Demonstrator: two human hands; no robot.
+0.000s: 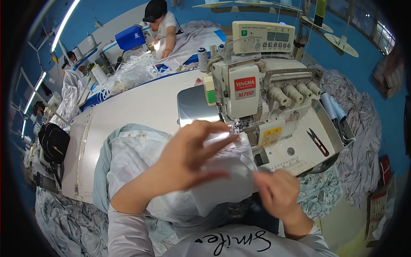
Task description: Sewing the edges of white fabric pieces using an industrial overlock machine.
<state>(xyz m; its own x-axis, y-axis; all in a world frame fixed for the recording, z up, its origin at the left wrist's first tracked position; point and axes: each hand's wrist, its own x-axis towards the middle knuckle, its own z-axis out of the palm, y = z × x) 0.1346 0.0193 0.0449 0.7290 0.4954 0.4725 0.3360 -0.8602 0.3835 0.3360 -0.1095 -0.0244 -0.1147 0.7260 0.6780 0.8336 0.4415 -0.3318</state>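
Observation:
A pale, faintly patterned cloth (132, 165) spreads over the table, its white part (227, 180) running up to the presser foot of an overlock sewing machine (244, 100). My left hand (188, 156) hovers above this cloth, just left of the lit needle area, with thumb and fingers spread apart and slightly blurred. By the cloth's right edge, my right hand (279, 192) is closed, its fingers curled and smeared a little. Whether it pinches the cloth edge is hidden. Thread snips (317, 142) with dark red handles lie on the machine's bed to the right.
A control box (263, 37) tops the machine, with thread stands (341, 45) above. Crumpled grey fabric (355, 124) heaps up at the right, and more fabric (64, 222) hangs at the lower left. A black bag (53, 143) sits at the left. Another person (165, 30) sews across the table.

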